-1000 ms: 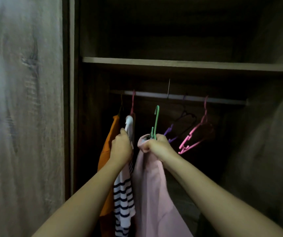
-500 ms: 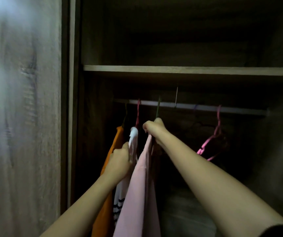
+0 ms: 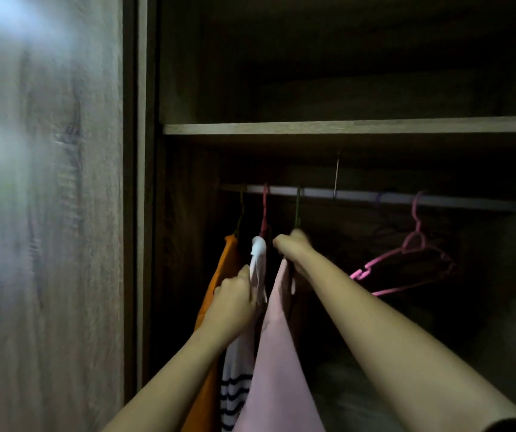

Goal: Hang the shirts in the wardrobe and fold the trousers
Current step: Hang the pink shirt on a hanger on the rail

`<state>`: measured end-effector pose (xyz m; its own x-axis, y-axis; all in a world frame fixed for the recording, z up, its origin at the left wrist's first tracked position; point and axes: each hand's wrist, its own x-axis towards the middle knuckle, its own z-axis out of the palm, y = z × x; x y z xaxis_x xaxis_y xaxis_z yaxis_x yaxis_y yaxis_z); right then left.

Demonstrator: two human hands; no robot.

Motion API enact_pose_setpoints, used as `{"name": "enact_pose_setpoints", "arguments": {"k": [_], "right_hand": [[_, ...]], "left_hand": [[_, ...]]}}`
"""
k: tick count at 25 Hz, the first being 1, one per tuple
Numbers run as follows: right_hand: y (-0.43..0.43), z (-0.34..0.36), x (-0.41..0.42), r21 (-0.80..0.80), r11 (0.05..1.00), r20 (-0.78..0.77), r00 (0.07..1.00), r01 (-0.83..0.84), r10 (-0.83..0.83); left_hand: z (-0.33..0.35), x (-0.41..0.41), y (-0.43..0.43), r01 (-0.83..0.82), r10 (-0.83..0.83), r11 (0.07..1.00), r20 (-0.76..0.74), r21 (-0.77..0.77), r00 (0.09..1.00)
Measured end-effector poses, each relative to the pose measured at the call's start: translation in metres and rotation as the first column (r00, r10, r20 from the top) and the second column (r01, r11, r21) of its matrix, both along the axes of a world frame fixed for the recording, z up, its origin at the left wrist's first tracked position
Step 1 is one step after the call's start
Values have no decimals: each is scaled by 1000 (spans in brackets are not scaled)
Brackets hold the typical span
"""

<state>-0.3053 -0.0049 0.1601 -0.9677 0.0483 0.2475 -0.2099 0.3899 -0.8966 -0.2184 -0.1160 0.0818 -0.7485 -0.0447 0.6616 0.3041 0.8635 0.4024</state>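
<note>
A pink shirt (image 3: 277, 353) hangs on a green hanger (image 3: 297, 207) whose hook is over the wardrobe rail (image 3: 359, 196). My right hand (image 3: 292, 246) grips the hanger's neck at the shirt's collar, just under the rail. To its left hangs a white shirt with dark stripes (image 3: 238, 381) on a red hanger (image 3: 264, 210); my left hand (image 3: 234, 304) holds that shirt's shoulder. An orange shirt (image 3: 216, 291) hangs furthest left.
Empty pink hangers (image 3: 406, 263) and a dark purple one (image 3: 381, 198) hang on the rail's right part. A wooden shelf (image 3: 343, 127) runs above the rail. The wardrobe's wooden side panel (image 3: 63, 244) stands at the left. The wardrobe bottom is dark.
My right hand raised the pink shirt's green hanger from below the rail up to it, and the hook now sits over the rail. My left hand stayed on the striped shirt.
</note>
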Motion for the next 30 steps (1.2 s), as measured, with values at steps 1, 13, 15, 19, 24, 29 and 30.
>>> {"name": "enact_pose_setpoints", "arguments": {"k": [1,13,15,19,24,29,30], "right_hand": [[3,1,2,6,1000,2,1000,-16,16],[91,-14,39,966,167,-204,979,199,15],[101,-15,49,970,89,-228,973,224,30],[119,-9,70,960,43,-279,960,277,27],[141,6,92,974,73,-204,970,215,-130],[135,17,112,874,103,-470,879,476,-76],[129,16,115,829,190,-530,847,526,-31]], "left_hand": [[3,3,2,16,-12,998,-72,55,997],[9,13,79,40,-42,999,75,30,996],[6,15,87,77,-80,996,91,41,993],[12,18,95,68,-76,996,138,56,987],[15,28,95,73,-74,997,126,13,989],[26,39,80,122,-117,989,-69,80,991],[27,43,74,126,-115,985,-100,114,988]]}}
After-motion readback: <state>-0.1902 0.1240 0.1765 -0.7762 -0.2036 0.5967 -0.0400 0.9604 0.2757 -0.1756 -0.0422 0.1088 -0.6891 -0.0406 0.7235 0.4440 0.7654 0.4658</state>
